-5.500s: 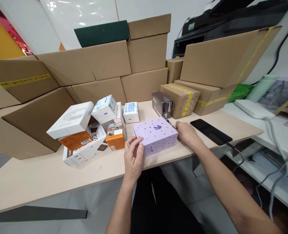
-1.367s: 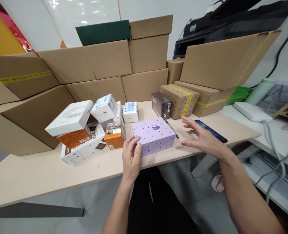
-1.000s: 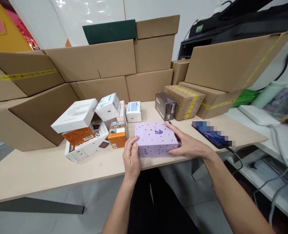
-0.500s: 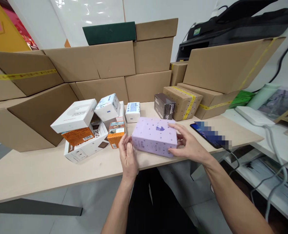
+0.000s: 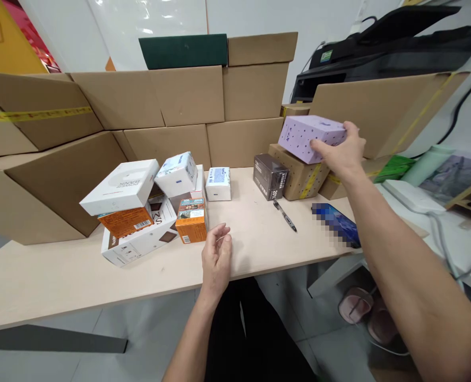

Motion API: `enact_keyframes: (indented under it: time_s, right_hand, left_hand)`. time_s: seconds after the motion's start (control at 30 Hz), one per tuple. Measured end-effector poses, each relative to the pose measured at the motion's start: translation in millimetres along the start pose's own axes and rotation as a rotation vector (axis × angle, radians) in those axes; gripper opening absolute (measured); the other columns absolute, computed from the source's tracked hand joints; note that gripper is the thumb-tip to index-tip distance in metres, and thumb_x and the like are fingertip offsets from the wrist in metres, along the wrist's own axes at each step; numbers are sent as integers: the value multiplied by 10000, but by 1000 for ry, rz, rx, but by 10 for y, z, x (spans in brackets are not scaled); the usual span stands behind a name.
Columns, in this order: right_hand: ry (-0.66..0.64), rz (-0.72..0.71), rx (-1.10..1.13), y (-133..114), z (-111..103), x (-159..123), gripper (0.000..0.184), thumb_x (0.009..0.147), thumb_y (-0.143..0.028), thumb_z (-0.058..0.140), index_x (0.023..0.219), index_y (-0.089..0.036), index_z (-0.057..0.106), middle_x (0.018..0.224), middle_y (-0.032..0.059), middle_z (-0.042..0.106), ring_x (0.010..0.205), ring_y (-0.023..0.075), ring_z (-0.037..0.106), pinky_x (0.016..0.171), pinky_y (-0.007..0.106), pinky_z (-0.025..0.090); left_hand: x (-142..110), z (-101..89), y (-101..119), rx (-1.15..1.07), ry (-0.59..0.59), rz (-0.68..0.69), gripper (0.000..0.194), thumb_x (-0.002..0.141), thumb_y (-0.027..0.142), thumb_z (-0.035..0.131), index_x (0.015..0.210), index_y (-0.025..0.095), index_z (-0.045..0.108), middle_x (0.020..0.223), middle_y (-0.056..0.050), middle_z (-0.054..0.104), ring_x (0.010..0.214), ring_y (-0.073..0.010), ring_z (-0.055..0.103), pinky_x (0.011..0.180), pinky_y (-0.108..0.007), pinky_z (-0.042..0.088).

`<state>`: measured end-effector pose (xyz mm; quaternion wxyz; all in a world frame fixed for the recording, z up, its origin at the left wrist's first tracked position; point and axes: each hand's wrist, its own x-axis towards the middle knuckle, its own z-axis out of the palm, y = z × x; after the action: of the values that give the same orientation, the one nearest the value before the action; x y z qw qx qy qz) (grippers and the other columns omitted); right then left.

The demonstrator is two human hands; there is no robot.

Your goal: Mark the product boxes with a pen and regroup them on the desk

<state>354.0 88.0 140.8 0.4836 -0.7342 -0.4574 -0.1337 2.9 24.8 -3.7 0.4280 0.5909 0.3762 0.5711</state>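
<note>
My right hand (image 5: 341,151) grips one end of a purple patterned box (image 5: 302,137), thumb on its near side and fingers over the far edge. The box is tilted, over a brown cardboard carton (image 5: 299,172) with yellow tape; I cannot tell whether the two touch. My left hand (image 5: 216,261) rests at the table's front edge, fingers loosely curled and apart, holding nothing. Just beyond it stands an orange box (image 5: 191,227). A small white-and-blue box (image 5: 218,184) lies farther back. Beside the carton is a dark brown box (image 5: 267,178), with a pen (image 5: 285,216) before it.
On the left, a white power bank box (image 5: 119,185) tops a pile of boxes, with another white-and-blue box (image 5: 176,174) beside it. Large cardboard boxes (image 5: 187,98) wall the back. A phone (image 5: 336,223) lies at the right, below a black printer (image 5: 378,58).
My right hand has carried the purple box up, back and to the right, over the carton. My left hand has come off the box and stays near the edge. The pen is now uncovered.
</note>
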Motion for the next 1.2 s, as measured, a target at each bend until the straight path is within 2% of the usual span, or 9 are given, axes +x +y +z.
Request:
enact_keyframes:
  time_s: [0.1,0.27,0.33,0.4,0.47,0.63,0.8,1.03,1.2]
  right_hand:
    - [-11,162,-3,-39,56,-5,860,733,-439,786,1440,-135,399,1371,256,464,1302,337,448,1051,496,390]
    - [120,5,10,-290,18,-278,845,820,-530,669,1484,-141,321,1517,269,259,1345,354,428,1009,514,390]
    - [144,-134,63,-493,100,-489,651,900,-488,576,1440,-174,392,1444,214,364,1294,327,477,986,473,457]
    - [-125,-298,48,-733,294,-729,417,984,-402,423,1339,-196,501,1311,179,503,1258,317,482,1020,491,456]
    - [-304,-388,40,-973,583,-958,347,956,-347,495,1263,-215,585,1223,129,572,1177,293,536,1037,473,454]
    - [-555,-438,-42,-1395,1361,-1291,556,875,-302,621,1416,-260,501,1499,162,379,1271,414,444,991,593,427]
    - [-712,-359,-103,-1548,1780,-1357,490,887,-330,563,1375,-311,522,1571,136,276,1381,520,247,971,723,344]
    - [-620,-227,-70,-1441,1752,-1311,401,890,-279,503,1281,-209,557,1437,213,375,1329,449,329,963,663,377]
    - [-688,-277,27,-964,1288,-1259,775,714,-280,666,1439,-233,397,1530,181,262,1394,390,331,1057,583,390]
  left_hand:
    - [-2,3,4,1,-15,-7,340,933,423,581,1198,212,592,1149,-96,672,1138,-211,622,1008,-384,477]
    - [-7,10,8,6,-15,-20,336,936,409,576,1206,211,588,1162,-97,671,1144,-212,615,1008,-384,476]
    - [-7,11,9,10,-21,-19,334,937,404,575,1210,211,591,1164,-99,673,1148,-215,617,1009,-386,475]
    - [-4,12,10,11,-22,-21,330,936,401,578,1205,212,596,1164,-99,675,1150,-218,618,1007,-386,477]
    - [-1,13,11,11,-15,-27,324,930,403,585,1192,214,604,1163,-98,676,1145,-217,621,1000,-384,483]
    - [3,18,9,14,2,-26,300,916,398,600,1153,215,626,1138,-92,683,1119,-214,632,976,-376,502]
    - [21,17,-6,16,-15,-35,254,907,351,603,1105,196,641,1119,-96,686,1092,-210,645,964,-372,510]
    - [49,15,-1,4,-2,-77,237,857,341,643,1040,192,666,1090,-97,696,1071,-218,649,946,-371,513]
    - [69,16,-12,-6,17,-89,255,835,341,662,1044,194,655,1100,-97,684,1083,-221,640,959,-383,506]
